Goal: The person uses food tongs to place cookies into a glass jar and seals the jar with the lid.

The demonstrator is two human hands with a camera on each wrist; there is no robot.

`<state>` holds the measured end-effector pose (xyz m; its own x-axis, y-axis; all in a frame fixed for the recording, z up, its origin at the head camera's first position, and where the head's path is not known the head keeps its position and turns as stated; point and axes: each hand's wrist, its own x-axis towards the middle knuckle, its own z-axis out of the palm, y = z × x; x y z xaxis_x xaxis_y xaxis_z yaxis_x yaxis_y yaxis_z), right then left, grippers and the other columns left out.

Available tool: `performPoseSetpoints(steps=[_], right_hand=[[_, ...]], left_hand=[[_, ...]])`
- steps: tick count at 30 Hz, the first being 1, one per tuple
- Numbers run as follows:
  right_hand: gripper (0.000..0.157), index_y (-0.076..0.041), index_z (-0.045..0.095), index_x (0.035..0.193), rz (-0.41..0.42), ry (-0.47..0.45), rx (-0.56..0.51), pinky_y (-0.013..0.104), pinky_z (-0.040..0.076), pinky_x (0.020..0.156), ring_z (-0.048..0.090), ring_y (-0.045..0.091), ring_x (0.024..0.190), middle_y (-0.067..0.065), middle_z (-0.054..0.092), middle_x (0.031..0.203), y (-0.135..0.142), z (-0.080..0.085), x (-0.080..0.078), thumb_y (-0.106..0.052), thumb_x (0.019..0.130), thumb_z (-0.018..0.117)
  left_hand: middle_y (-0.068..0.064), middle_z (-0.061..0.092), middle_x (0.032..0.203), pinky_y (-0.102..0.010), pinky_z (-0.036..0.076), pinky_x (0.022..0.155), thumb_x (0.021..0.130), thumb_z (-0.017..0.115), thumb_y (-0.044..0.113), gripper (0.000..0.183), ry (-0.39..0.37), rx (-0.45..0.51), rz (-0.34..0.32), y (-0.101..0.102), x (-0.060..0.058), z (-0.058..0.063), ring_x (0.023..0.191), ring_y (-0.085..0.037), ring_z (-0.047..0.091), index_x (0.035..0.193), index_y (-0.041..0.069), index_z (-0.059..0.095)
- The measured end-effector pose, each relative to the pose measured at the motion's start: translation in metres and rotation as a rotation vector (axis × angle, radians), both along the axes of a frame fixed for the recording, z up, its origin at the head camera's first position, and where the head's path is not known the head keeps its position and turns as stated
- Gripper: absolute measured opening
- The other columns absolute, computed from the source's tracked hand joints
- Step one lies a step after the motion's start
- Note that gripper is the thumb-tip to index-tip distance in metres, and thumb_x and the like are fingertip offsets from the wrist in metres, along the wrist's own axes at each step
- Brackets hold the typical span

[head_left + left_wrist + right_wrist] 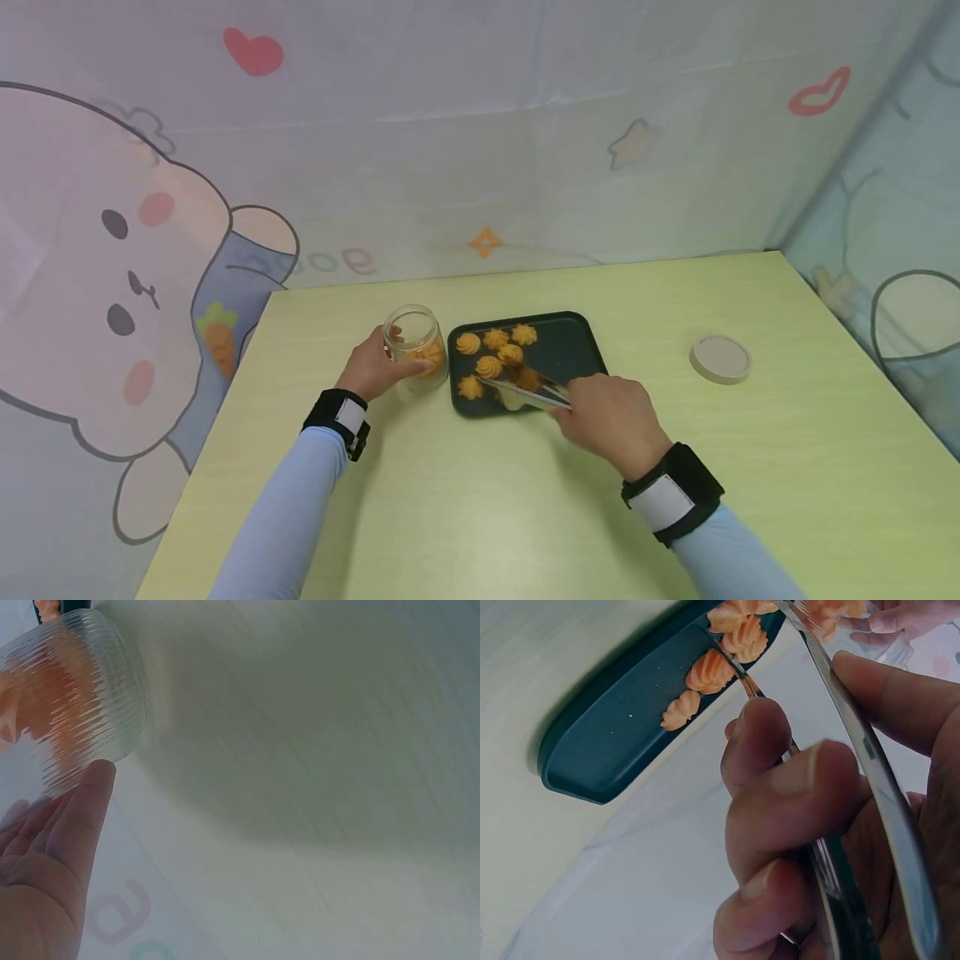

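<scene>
My left hand (pixel 371 367) holds a clear glass jar (pixel 433 382), thumb in front and fingers round the far side. Orange swirl cookies (pixel 429 354) lie inside the open-topped jar, and the left wrist view shows the jar's ribbed glass wall (pixel 120 697). My right hand (pixel 611 417) grips metal tongs (pixel 531 395), whose two arms stand apart over the dark tray (pixel 566 342). Several piped cookies (pixel 489 367) sit on the tray's left side. The tong tips reach among them; whether they touch a cookie I cannot tell. In the right wrist view, fingers wrap the tongs (pixel 881 780).
A round pale lid (pixel 720 359) lies on the table (pixel 450 500) to the right of the tray. Behind the table hangs a printed cloth (pixel 420 167). The jar stands close beside the tray's left edge.
</scene>
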<state>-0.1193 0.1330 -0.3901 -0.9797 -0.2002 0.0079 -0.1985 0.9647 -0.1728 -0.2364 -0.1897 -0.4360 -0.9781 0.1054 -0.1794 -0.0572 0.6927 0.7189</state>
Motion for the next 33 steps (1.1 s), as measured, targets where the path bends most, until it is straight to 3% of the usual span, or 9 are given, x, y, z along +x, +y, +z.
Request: performPoseSetpoints(steps=[10,33], right_hand=[[0.045,-0.014,0.051,0.055,-0.016,0.050,0.033,0.028,0.029,0.041,0.046,0.015,0.045,-0.003,0.040,0.050,0.010,-0.004,0.001,-0.029,0.091,0.074],[0.040,-0.014,0.052,0.057,-0.047,0.049,0.006,0.029,0.030,0.041,0.045,0.015,0.047,-0.002,0.044,0.051,0.019,-0.009,-0.003,-0.025,0.090,0.072]], left_hand=[[-0.022,0.053,0.147,-0.052,0.048,0.104,0.082,0.083,0.047,0.089,0.003,-0.006,-0.005,0.002,0.000,0.001,0.129,-0.040,0.054,0.147,0.002,0.041],[-0.021,0.052,0.148,-0.052,0.048,0.104,0.082,0.083,0.047,0.090,-0.011,0.008,0.008,0.000,0.000,-0.001,0.130,-0.040,0.053,0.148,0.003,0.040]])
